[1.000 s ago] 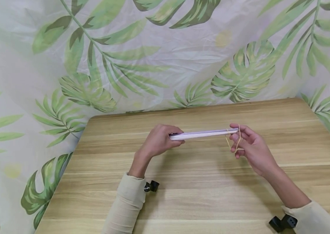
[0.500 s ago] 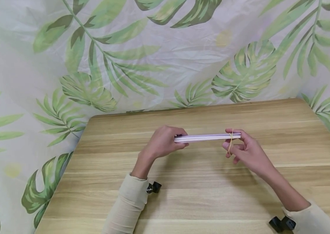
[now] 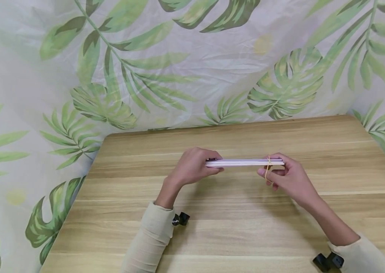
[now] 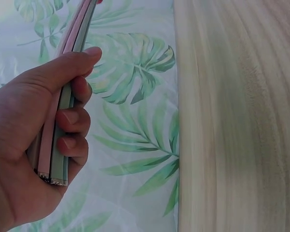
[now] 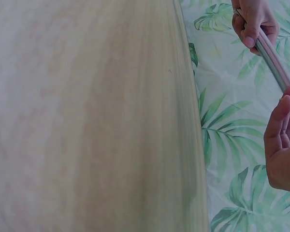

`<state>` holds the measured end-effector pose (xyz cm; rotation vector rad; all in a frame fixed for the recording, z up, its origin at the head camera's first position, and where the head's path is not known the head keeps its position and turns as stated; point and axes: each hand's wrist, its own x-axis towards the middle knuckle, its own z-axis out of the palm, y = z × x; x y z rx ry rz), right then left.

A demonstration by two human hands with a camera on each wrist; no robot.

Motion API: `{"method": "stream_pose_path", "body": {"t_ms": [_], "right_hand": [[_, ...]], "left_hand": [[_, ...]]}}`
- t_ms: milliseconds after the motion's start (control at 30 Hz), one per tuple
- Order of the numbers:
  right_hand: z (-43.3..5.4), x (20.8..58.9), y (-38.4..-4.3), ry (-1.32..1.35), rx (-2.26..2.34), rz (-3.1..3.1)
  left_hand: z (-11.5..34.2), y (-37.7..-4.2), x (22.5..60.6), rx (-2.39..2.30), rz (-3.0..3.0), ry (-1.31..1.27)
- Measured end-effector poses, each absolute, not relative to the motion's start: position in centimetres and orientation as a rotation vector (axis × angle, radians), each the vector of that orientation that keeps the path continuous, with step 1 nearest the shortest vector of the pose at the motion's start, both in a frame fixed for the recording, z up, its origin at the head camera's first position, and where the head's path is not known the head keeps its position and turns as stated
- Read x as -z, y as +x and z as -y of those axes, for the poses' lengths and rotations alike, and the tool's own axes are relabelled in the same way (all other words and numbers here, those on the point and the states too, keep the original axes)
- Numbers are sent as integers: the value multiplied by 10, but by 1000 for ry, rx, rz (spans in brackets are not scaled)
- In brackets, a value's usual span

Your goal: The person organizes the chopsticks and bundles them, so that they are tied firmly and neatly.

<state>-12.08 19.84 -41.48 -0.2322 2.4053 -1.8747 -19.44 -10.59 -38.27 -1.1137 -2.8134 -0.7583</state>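
Yellow band (image 3: 268,166), held by right fingers (image 5: 278,118), crosses the bundle (image 3: 237,163) left fingers (image 4: 76,121) grip.

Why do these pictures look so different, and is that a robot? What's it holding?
It isn't a robot: these are a person's left hand and right hand. One picture comes from a camera worn on the head, looking down. The other two come from wrist cameras, probably those black gadgets: one sees the left hand up close, the other sees both hands near its edge.

The left hand grips one end of a thin bundle, with pink and green strips showing up close. At the other end, the right hand's fingers hold a yellow loop, maybe a rubber band, which crosses the bundle. I can't tell whether it goes all the way round. The bundle is held above the wooden table, not lying on it.
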Motion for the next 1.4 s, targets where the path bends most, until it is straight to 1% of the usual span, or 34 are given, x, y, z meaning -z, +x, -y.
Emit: {"method": "stream_pose_path", "body": {"t_ms": [433, 667, 933, 1133, 1400], "right_hand": [[-197, 413, -118, -210, 2097, -2223], [-197, 413, -117, -265, 2169, -2217], [-195, 415, -115, -333, 1979, -2374], [-192, 419, -115, -443, 1946, -2391], [-189, 420, -115, -523, 1886, -2455]], "left_hand": [[108, -195, 381, 985, 2721, -1090], [109, -195, 379, 951, 2716, -1038], [114, -195, 378, 949, 2728, -977], [115, -196, 378, 923, 2763, -938], [117, -197, 377, 905, 2803, -883]]}}
